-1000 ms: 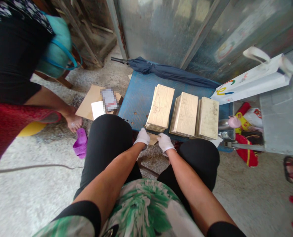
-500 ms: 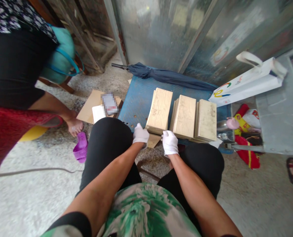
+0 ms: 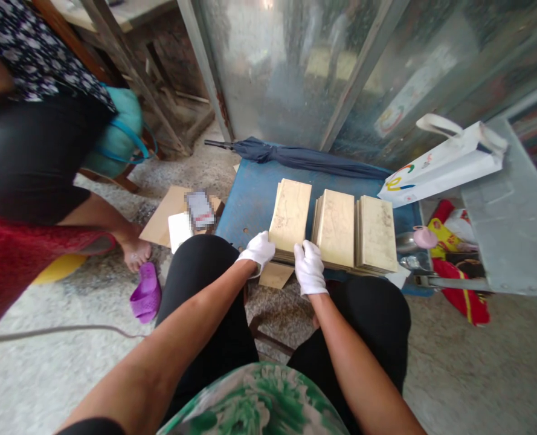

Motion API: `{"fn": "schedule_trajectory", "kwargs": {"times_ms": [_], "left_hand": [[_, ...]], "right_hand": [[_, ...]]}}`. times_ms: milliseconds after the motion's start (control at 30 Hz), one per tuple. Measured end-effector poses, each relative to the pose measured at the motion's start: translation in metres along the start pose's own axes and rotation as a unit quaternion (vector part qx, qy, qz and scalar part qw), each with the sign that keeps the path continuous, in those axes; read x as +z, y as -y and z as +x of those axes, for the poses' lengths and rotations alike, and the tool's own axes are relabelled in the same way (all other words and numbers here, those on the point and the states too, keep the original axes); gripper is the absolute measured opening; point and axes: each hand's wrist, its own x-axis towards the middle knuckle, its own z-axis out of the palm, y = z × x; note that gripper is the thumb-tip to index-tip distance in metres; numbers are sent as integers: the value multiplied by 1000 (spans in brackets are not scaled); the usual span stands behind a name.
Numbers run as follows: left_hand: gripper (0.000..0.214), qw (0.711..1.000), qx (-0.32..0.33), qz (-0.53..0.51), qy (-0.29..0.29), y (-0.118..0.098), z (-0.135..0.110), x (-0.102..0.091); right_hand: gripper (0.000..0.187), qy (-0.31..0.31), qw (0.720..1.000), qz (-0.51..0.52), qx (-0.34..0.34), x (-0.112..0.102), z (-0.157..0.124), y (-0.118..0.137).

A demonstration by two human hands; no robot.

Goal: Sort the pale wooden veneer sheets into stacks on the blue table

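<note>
Three stacks of thin, pale wood-like boards lie side by side on a blue table. My left hand (image 3: pixel 260 249), in a white glove, presses the left front corner of the left stack (image 3: pixel 290 214). My right hand (image 3: pixel 310 266), gloved too, has its fingers curled at that stack's right front corner, so the stack sits between both hands. The middle stack (image 3: pixel 334 226) is just right of my right hand, and the right stack (image 3: pixel 376 232) stands beyond it. A brown cardboard piece (image 3: pixel 275 275) sticks out below the left stack. My fingertips are partly hidden against the boards.
A folded dark umbrella (image 3: pixel 304 160) lies along the back of the blue table (image 3: pixel 245 187). A white paper bag (image 3: pixel 444 166) leans at the right. On the left are cardboard (image 3: pixel 162 214), a purple slipper (image 3: pixel 145 294) and a seated person's bare foot (image 3: pixel 136 251).
Both hands have moved forward along the left stack's sides, from its front edge to its front corners. The camera view has tilted slightly upward.
</note>
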Motion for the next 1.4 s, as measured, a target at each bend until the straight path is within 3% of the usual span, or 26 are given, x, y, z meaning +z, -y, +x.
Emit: {"fn": "schedule_trajectory", "kwargs": {"times_ms": [167, 367, 867, 1133, 1233, 1400], "left_hand": [[31, 1000, 9, 19, -9, -2, -8, 16], [56, 1000, -9, -10, 2, -4, -13, 21], [46, 995, -64, -60, 37, -3, -40, 27], [41, 986, -92, -125, 63, 9, -81, 31], [31, 983, -90, -149, 59, 20, -76, 33], [29, 985, -84, -146, 35, 30, -56, 35]], "right_hand": [[47, 73, 995, 1, 63, 0, 3, 2], [60, 101, 991, 11, 84, -3, -1, 8], [63, 113, 980, 51, 158, -15, -20, 11], [40, 160, 973, 34, 161, -30, -49, -5], [42, 164, 968, 20, 188, -32, -43, -12], [52, 122, 955, 193, 189, -22, -20, -16]]}}
